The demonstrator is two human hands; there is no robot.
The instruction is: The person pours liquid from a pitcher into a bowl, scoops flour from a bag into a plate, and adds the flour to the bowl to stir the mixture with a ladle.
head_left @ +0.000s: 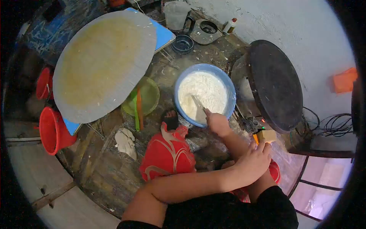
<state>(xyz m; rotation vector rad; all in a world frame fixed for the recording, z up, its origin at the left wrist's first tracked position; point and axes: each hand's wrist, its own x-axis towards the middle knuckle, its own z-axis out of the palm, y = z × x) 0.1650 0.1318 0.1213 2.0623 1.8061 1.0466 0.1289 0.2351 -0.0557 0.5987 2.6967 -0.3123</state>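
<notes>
My right hand [218, 124] is closed round the handle of a scoop [199, 105], whose end dips into white powder [206, 88] in a blue basin [233, 91]. Crossing over my right arm, my left hand [254, 162] lies against it near the elbow, fingers stretched out and slightly apart. Its fingertips are beside a small pale yellow block [268, 136]; whether they touch it, I cannot tell.
A large round board [106, 65] stands on a blue table [163, 34] at left. A dark round griddle [275, 86] is right of the basin. Also around are a green bowl [151, 95], red buckets [48, 129], a cloth [126, 143] and cables [337, 124].
</notes>
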